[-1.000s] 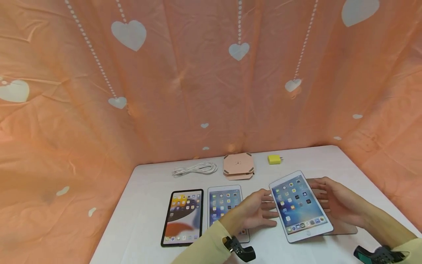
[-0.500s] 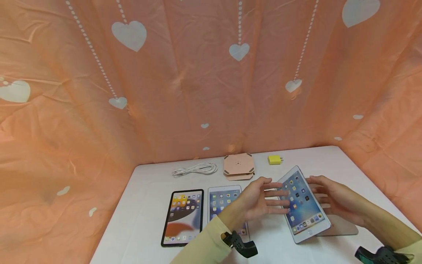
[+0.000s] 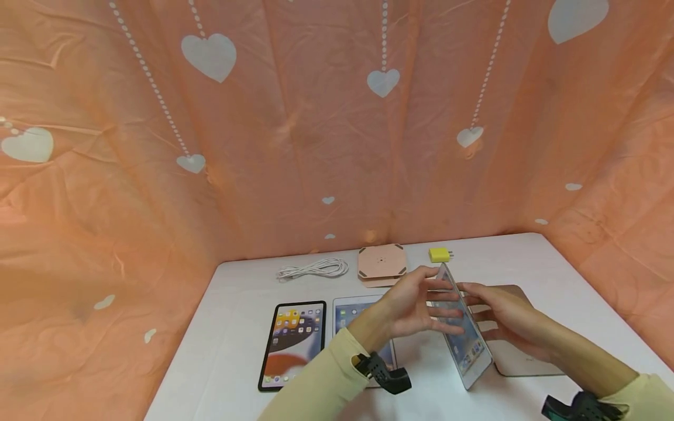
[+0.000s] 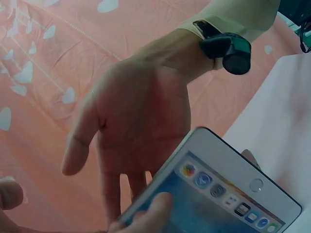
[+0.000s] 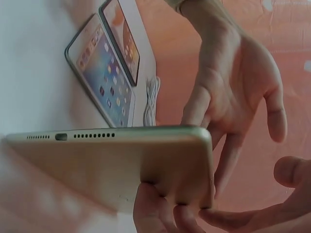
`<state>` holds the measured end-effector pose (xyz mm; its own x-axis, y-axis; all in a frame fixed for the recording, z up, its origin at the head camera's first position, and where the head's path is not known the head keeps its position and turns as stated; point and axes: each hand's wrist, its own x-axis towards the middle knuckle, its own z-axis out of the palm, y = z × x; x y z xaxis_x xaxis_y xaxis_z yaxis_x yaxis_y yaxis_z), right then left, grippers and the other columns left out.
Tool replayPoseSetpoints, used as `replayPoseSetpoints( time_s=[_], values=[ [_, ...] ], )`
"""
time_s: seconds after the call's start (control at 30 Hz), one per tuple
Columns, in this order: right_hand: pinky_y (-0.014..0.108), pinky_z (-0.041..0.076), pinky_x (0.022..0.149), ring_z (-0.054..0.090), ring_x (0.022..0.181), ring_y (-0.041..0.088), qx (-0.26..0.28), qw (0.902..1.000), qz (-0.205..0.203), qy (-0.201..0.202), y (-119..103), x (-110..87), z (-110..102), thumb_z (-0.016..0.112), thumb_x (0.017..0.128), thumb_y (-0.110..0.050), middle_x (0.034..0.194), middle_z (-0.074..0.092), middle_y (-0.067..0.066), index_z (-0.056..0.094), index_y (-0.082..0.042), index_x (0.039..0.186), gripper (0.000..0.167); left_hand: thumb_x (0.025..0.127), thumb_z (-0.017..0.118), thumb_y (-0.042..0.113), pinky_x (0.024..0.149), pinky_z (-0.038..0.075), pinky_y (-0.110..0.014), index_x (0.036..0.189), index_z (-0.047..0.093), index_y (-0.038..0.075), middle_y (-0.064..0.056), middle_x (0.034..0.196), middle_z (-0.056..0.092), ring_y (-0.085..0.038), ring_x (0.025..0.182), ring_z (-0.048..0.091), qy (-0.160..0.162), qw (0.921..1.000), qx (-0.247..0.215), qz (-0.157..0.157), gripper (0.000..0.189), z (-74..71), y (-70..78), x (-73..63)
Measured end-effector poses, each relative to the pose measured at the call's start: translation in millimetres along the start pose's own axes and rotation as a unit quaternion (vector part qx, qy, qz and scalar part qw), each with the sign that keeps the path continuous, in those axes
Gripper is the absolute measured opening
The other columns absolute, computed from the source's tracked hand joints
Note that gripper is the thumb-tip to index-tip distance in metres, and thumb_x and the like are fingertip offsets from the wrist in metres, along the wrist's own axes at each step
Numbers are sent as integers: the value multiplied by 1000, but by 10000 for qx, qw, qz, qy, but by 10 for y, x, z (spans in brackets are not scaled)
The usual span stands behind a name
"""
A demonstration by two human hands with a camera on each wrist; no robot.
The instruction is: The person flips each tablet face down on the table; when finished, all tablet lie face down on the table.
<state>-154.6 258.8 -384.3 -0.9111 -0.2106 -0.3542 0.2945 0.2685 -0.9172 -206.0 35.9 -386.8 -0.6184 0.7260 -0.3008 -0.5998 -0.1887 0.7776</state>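
Note:
A white-framed tablet [image 3: 470, 345] stands steeply tilted between both hands, low over the white table. My left hand [image 3: 411, 307] has its straight fingers spread across the screen side, its thumb apart from the tablet in the left wrist view. My right hand [image 3: 508, 324] rests its extended fingertips on the back; the right wrist view shows them against the gold back [image 5: 92, 170], near one edge. The right thumb sticks out free in the left wrist view. Below the right hand lies a rose-gold tablet [image 3: 518, 363], back side up. A second white tablet [image 3: 358, 305] lies partly hidden under the left forearm.
A black-framed tablet [image 3: 292, 345] lies screen up at the left. Along the back of the table [image 3: 231, 304] are a coiled white cable [image 3: 316, 268], a pink folded stand [image 3: 381, 261] and a yellow plug adapter [image 3: 439, 255]. An orange curtain [image 3: 326, 146] with hearts encloses the table.
The tablet has turned from facing up to nearly edge-on and shifted left. The left fingers moved from its edge to across its screen; the right hand followed leftward, exposing more of the rose-gold tablet.

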Motion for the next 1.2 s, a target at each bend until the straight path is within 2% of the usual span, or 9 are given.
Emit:
replayPoseSetpoints(
  time_s=[0.1,0.3,0.47,0.7,0.77,0.93,1.0,1.2],
  values=[
    [44,62,94,61,127,30,22,10000,-8,31,-26,1,89,40,117,-54,159,46,28,34,4,166,76,108,53,50,122,37,-77,160,42,-4,-23,161,43,-56,153,41,100,9999,58,-81,76,2,33,-55],
    [45,62,97,61,127,30,215,9987,-110,-453,-35,30,181,38,118,-51,163,39,29,25,1,171,75,106,57,49,118,40,-79,160,39,-5,-23,161,40,-55,149,44,445,9989,99,-147,79,-24,81,-182],
    [47,63,99,65,122,28,486,9956,-173,-781,28,84,191,38,118,-49,161,41,29,31,3,168,73,106,58,47,117,41,-79,158,40,-6,-25,154,45,-56,147,45,744,9972,-3,-126,77,-76,86,-287],
    [49,62,100,61,131,37,618,9960,273,-576,214,218,157,37,117,-53,163,41,33,33,8,165,78,106,57,48,118,41,-78,158,36,-9,-30,161,40,-57,149,42,931,9956,67,-51,80,-192,53,-413],
    [50,61,101,60,133,39,607,9960,361,-552,284,254,145,37,116,-53,163,40,35,32,10,164,79,105,56,48,117,41,-79,157,36,-9,-28,156,42,-54,145,47,995,9950,112,-29,80,-236,42,-441],
    [55,61,102,58,138,46,543,9960,514,-495,439,321,121,36,115,-56,163,38,39,30,11,164,82,105,55,48,115,43,-80,146,45,-6,-20,133,52,-43,124,57,1137,9933,198,-13,70,-365,0,-490],
    [55,61,102,56,140,47,586,9955,588,-451,484,337,120,37,115,-56,163,38,39,30,11,164,83,105,55,49,114,45,-80,144,47,-6,-20,130,53,-43,124,57,1198,9927,170,-17,68,-424,-31,-503],
    [51,61,101,53,142,45,733,9943,698,-334,554,354,117,38,115,-56,164,38,37,27,10,165,84,106,53,50,112,48,-78,152,46,-8,-25,141,52,-44,130,54,1373,9904,173,-71,74,-584,-134,-494]
  ],
)
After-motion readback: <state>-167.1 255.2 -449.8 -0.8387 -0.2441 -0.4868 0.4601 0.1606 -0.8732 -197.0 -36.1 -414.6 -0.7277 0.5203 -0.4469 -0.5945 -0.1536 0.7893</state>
